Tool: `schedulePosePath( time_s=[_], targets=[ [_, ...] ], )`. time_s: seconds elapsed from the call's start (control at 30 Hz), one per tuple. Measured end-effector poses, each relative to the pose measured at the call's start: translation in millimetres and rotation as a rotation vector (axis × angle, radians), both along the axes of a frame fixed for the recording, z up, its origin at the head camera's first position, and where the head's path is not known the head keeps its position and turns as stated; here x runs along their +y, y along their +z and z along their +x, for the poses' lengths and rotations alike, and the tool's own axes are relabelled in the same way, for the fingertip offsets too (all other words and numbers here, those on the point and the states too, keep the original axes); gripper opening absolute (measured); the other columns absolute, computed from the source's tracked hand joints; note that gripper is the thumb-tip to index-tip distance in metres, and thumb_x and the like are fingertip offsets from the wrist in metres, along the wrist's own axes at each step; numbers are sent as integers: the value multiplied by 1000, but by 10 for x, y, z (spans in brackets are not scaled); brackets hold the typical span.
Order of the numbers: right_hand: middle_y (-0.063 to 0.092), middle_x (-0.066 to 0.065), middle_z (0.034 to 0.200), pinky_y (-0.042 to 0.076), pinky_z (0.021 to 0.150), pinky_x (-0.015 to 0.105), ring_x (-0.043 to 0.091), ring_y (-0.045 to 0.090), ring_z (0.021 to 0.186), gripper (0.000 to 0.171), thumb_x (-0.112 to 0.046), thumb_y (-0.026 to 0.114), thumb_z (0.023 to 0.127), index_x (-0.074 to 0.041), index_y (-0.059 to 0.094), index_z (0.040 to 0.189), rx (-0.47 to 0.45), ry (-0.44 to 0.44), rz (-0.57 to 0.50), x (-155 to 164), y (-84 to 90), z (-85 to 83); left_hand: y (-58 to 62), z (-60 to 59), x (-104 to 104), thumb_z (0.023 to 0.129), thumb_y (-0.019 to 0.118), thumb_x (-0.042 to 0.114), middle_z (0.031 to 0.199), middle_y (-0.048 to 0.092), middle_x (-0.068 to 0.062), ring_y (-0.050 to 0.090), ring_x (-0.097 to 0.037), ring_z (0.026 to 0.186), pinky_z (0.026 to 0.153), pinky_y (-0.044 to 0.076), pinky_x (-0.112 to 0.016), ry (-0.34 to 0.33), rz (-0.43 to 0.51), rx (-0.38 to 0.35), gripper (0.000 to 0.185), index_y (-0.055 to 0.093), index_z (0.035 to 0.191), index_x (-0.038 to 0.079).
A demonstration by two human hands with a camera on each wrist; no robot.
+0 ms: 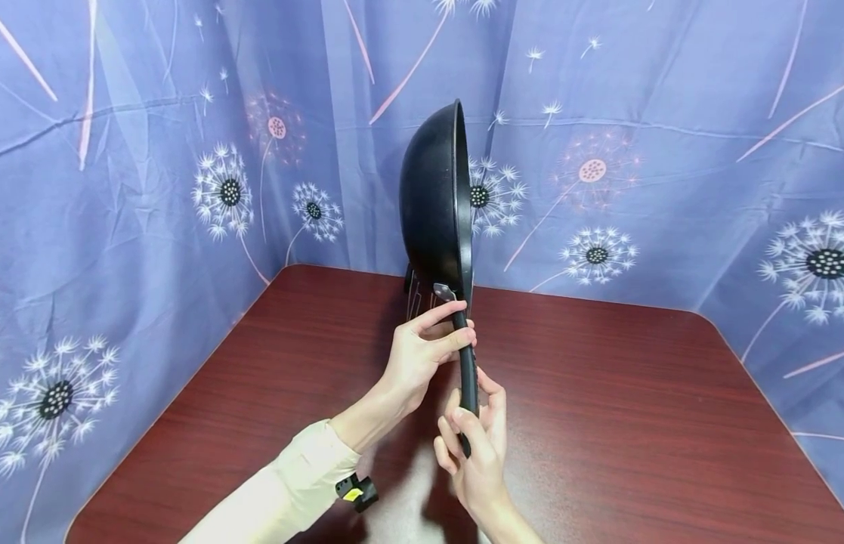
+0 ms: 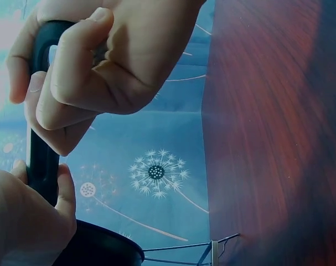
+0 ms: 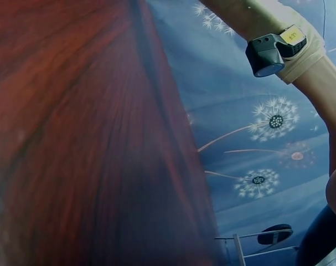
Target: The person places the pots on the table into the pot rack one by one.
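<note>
A black wok-like pan (image 1: 431, 204) stands on edge in the air above the table, bowl facing right, its black handle (image 1: 468, 370) pointing down toward me. My left hand (image 1: 454, 326), in a cream sleeve, grips the top of the handle just below the pan. My right hand (image 1: 471, 423) is curled round the lower end of the handle. In the left wrist view the handle (image 2: 41, 160) runs between the right hand (image 2: 73, 72) above and the left hand (image 2: 29, 216) below, next to the pan (image 2: 98, 249).
The dark red wooden table (image 1: 598, 393) has rounded corners and a blue dandelion-print curtain (image 1: 632, 151) on three sides. A thin wire rack (image 1: 413, 291) stands at the back behind the pan. A black wrist device (image 3: 274, 49) sits on the left forearm.
</note>
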State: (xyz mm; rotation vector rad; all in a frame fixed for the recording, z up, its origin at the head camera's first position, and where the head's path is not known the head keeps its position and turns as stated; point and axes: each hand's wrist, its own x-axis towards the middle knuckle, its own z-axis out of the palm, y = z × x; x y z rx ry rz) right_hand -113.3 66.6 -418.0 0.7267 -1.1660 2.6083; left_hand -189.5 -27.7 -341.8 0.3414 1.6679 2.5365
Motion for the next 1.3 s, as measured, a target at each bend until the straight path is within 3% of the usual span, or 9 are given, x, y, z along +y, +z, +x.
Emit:
schedulePosePath(
  time_s=[0.13, 0.27, 0.6, 0.83, 1.07, 1.3],
  targets=[
    [44, -1, 77, 20, 29, 23, 9, 22, 42, 53, 10, 32, 95, -8, 21, 144, 59, -11, 22, 27, -86, -21, -4, 13, 18, 86, 74, 1, 97, 73, -7, 72, -15, 83, 80, 59, -30, -4, -29, 6, 42, 67, 127, 11],
    [46, -2, 79, 18, 29, 23, 12, 20, 42, 54, 12, 31, 94, -10, 21, 142, 64, -5, 28, 34, -41, 29, -18, 27, 31, 85, 76, 3, 96, 73, -2, 72, -13, 84, 79, 57, -27, -1, -73, 18, 43, 68, 126, 13],
    [44, 0, 78, 18, 28, 23, 16, 18, 40, 55, 15, 30, 92, -11, 23, 140, 84, -7, 62, 67, -11, 72, -62, 18, 28, 84, 77, 4, 99, 74, -5, 73, -14, 85, 80, 57, -25, -9, -123, 36, 43, 69, 125, 13],
    [54, -4, 76, 22, 28, 24, 21, 20, 37, 51, 14, 38, 91, -11, 32, 136, -7, -139, 162, 113, -14, 124, -73, 22, 54, 82, 79, 3, 100, 75, -6, 72, -11, 87, 76, 55, -23, -2, -149, 39, 47, 69, 126, 16],
    [50, -2, 75, 22, 28, 24, 21, 19, 36, 50, 16, 35, 92, -9, 30, 135, 32, -136, 158, 130, -39, 149, -90, 47, 78, 81, 80, 4, 97, 75, -5, 72, -10, 86, 75, 55, -24, -19, -163, 35, 47, 69, 125, 14],
    [49, 1, 70, 23, 27, 23, 23, 19, 34, 48, 16, 37, 92, -8, 31, 133, -4, -170, 195, 143, -53, 162, -124, 51, 95, 81, 80, 3, 94, 75, -2, 72, -10, 84, 73, 55, -23, -13, -163, 43, 47, 68, 125, 13]
  ],
)
